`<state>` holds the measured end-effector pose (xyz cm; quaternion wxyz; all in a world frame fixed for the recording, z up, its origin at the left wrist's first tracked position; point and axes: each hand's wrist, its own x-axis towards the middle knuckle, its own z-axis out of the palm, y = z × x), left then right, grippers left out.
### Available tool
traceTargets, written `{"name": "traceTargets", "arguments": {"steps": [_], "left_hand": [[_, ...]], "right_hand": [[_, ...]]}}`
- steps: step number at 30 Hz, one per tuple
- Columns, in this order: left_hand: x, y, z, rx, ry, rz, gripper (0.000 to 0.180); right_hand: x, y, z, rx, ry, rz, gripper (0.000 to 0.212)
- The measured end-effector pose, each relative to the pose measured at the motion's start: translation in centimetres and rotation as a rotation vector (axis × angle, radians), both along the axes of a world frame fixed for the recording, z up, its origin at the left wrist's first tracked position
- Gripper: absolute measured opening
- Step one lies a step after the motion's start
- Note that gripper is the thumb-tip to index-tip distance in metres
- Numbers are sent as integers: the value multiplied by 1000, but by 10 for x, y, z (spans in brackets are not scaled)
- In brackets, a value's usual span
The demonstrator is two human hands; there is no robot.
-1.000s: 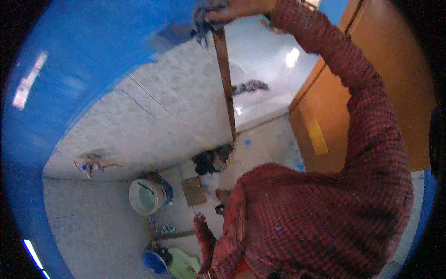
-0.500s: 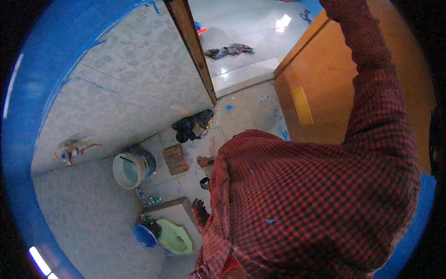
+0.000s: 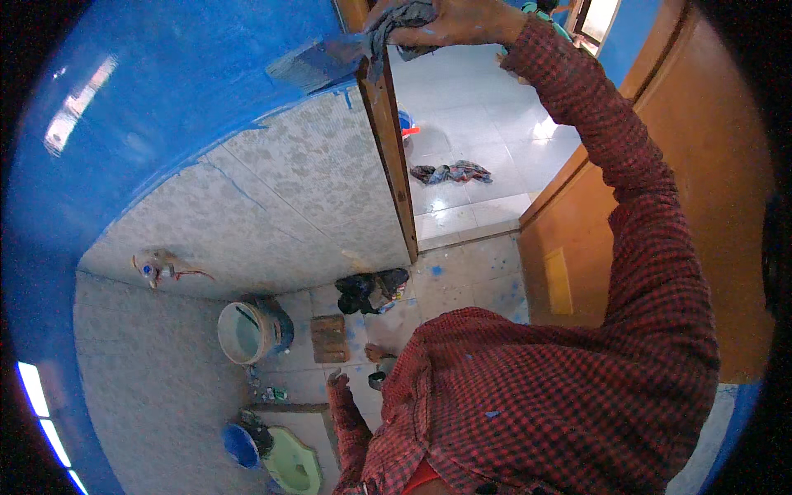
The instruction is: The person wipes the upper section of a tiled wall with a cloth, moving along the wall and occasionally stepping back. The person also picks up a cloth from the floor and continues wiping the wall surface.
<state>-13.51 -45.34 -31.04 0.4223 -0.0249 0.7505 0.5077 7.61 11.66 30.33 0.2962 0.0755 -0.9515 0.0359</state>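
Observation:
My right hand (image 3: 466,23) is raised at the top, closed around a grey rag (image 3: 398,26) and a wide flat paintbrush (image 3: 313,66). The brush's blue-stained bristles lie against the blue-painted wall (image 3: 231,58), just above the patterned tiles (image 3: 289,173) and beside the brown door frame (image 3: 388,140). Low at my left side hangs my left hand (image 3: 339,379), small in view, its fingers apart and nothing visible in them. Below it is the raised step of the squat toilet (image 3: 293,460).
An orange-brown door (image 3: 726,165) stands to my right. On the paint-spotted floor are a white bucket (image 3: 239,332), a wooden block (image 3: 331,339) and a black plastic bag (image 3: 356,293). A blue pail (image 3: 240,445) sits by the toilet. A crumpled cloth (image 3: 451,172) lies past the doorway; a person (image 3: 540,10) is beyond.
My right hand has come into view at the top with the rag and brush against the wall. My view has tilted up, showing more blue wall. My left hand still hangs low.

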Motion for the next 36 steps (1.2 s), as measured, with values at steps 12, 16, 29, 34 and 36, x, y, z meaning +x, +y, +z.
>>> {"name": "traceTargets", "arguments": {"steps": [12, 16, 29, 34, 36], "left_hand": [[81, 45, 107, 130, 149, 42, 33], [119, 121, 199, 143, 24, -79, 40], [157, 144, 102, 401, -630, 445, 52], [158, 116, 64, 511, -744, 577, 51], [150, 114, 57, 563, -719, 611, 51]], "right_hand": [[48, 0, -56, -414, -472, -287, 31], [41, -38, -184, -1035, -596, 57, 33], [-22, -285, -441, -804, -761, -107, 51], [-36, -307, -469, -950, -957, 6, 64], [-47, -310, -477, -980, -982, 44, 66]]}}
